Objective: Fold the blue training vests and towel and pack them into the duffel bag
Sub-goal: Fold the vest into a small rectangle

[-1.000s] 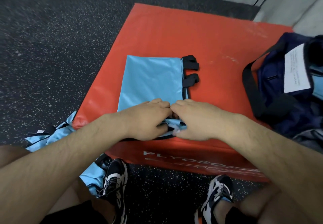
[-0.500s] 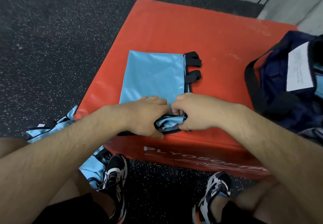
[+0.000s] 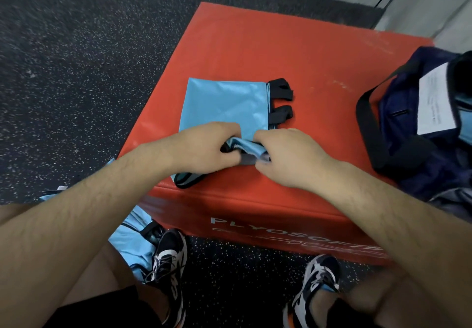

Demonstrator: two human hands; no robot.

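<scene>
While the left hand (image 3: pixel 204 148) and right hand (image 3: pixel 288 159) pinch the near hem of the blue vest (image 3: pixel 224 102) lying on the red box (image 3: pixel 255 41), that slick fabric could slip and undo the fold.

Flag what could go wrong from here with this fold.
The left hand and right hand bunch the near end of the blue vest; the fold may come out lumpy.
Its black straps stick out sideways and may snag at the duffel bag.
Its near corner sits by the front edge of the red box and could slide off.
</scene>
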